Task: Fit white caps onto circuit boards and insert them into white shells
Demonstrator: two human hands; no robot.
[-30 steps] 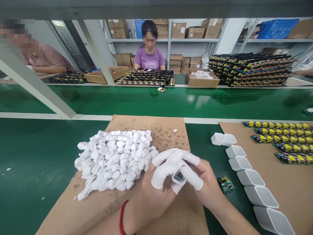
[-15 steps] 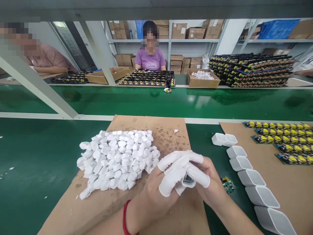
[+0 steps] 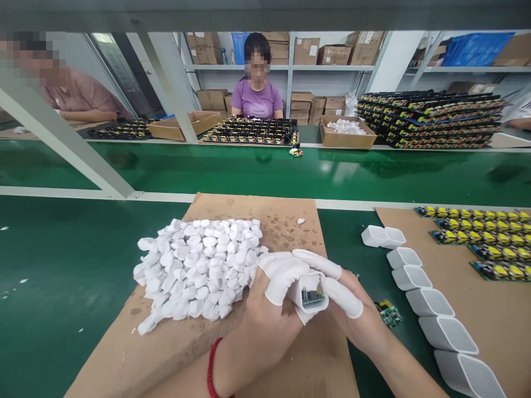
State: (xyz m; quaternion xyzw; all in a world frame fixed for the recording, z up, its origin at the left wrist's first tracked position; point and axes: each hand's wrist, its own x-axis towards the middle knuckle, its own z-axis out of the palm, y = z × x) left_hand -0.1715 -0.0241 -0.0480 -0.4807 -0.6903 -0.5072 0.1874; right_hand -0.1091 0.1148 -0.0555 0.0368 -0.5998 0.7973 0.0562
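Note:
Between my two hands is a white plastic housing [image 3: 295, 294], its open end facing me, with a circuit board [image 3: 312, 296] visible inside it. My left hand [image 3: 269, 304] wraps the housing from the left, thumb and fingers closed on it. From the right, my right hand [image 3: 352, 301] grips the same housing. White finger cots cover several fingertips on both hands. A pile of small white pieces [image 3: 203, 268] lies on the cardboard sheet [image 3: 307, 365] to the left of my hands. Just right of my right hand lies a green circuit board [image 3: 389, 314].
A line of empty white housings [image 3: 429, 303] runs down the right side. Beyond them, rows of boards with yellow parts [image 3: 489, 237] rest on cardboard. Across the green bench [image 3: 232, 171] are a tray of boards [image 3: 251, 131], stacked trays [image 3: 431, 119] and seated co-workers.
The housing's open end has come into clearer view, showing the board inside. My fingers have shifted around it, with the left thumb drawn back from the opening.

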